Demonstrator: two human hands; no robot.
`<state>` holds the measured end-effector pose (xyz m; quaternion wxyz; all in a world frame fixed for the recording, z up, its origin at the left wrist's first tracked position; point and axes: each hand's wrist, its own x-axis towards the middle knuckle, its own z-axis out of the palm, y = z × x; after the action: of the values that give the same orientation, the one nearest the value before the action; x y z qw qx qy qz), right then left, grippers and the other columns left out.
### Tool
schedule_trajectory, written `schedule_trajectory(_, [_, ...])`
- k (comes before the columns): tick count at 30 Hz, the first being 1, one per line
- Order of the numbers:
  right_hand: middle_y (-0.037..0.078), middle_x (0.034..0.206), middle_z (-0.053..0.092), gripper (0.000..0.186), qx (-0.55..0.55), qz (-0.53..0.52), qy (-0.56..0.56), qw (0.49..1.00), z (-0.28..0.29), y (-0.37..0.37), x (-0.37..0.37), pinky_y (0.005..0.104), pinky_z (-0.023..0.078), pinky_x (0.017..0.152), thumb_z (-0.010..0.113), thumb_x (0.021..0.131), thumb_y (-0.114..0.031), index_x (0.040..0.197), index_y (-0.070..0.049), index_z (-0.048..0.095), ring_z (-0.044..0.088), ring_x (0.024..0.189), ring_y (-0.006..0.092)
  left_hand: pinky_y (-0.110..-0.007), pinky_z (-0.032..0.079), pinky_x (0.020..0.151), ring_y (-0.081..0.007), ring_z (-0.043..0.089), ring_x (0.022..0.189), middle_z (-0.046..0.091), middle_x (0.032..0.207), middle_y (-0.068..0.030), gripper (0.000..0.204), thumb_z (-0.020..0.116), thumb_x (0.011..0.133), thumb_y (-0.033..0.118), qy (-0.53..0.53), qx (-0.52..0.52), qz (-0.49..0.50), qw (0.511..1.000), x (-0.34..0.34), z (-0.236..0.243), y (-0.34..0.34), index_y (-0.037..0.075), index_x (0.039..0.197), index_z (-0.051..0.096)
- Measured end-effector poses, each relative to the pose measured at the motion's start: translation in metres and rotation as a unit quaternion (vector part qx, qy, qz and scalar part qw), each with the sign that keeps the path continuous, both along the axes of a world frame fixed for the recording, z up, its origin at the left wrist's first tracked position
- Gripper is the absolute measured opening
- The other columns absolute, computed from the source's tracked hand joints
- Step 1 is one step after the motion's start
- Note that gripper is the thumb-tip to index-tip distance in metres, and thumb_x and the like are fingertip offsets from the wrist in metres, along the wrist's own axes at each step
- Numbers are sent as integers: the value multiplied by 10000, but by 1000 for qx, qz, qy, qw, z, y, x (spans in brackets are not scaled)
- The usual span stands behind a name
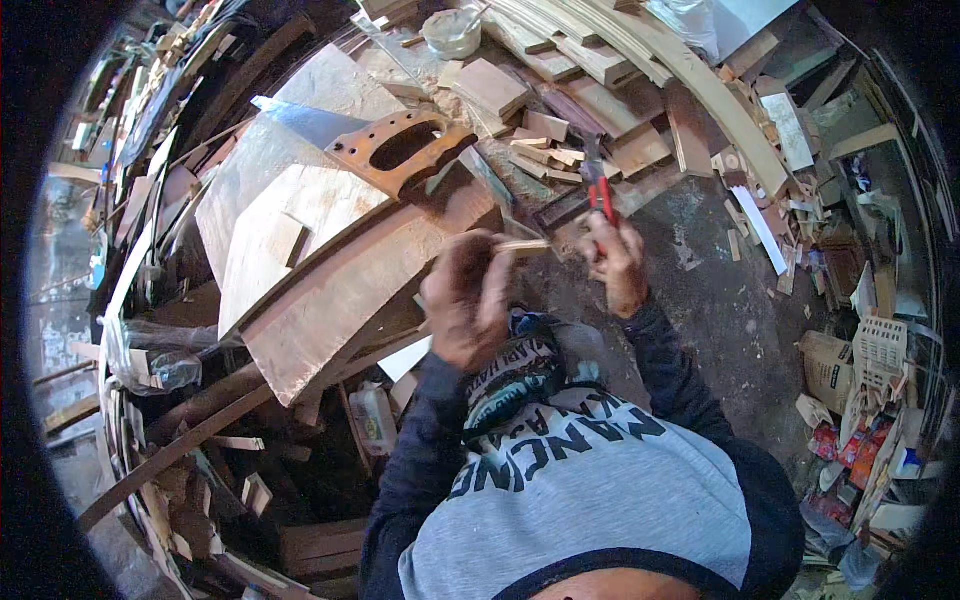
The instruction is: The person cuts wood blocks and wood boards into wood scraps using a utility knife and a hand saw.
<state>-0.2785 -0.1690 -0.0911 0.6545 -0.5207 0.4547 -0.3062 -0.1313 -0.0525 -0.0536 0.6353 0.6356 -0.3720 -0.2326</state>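
My left hand (465, 300) is raised in front of my chest, pinching a small thin strip of pale wood (522, 245) that points to the right. My right hand (615, 262) is closed around the handles of red-handled pliers (600, 195), whose dark jaws point up and away, just right of the strip's end. Both forearms wear dark sleeves. Just behind the hands lies a curved wooden panel (340, 290), and a hand saw with a brown wooden handle (400, 150) rests on it.
Offcut wood blocks (540, 150) and long curved strips (700, 80) pile up at the top. A round white container (452, 32) sits among them. Grey concrete floor (720, 300) lies to the right, with cardboard and coloured packets (860, 440) along the far right edge.
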Motion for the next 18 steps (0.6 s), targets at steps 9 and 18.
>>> schedule_trajectory(9, [-36, 613, 396, 306, -129, -87, 116, 981, -42, -14, -49, 250, 283, 490, 495, 940, -312, 911, -22, 591, 361, 546, 59, -403, 476, 714, -302, 523, 920, 540, 1017, -126, 191, 598, 690, 54, -456, -1, -1, 890, -36, -52, -70, 10, 865, 534])
schedule_trajectory(18, [131, 709, 499, 312, -295, -100, 256, 915, -31, -44, -51, 379, 391, 599, 547, 895, -323, 890, -11, 532, 467, 634, 266, -410, 481, 724, -325, 533, 907, 534, 1029, -142, 235, 591, 704, 37, -452, -69, -40, 888, -27, -83, -83, -2, 933, 555])
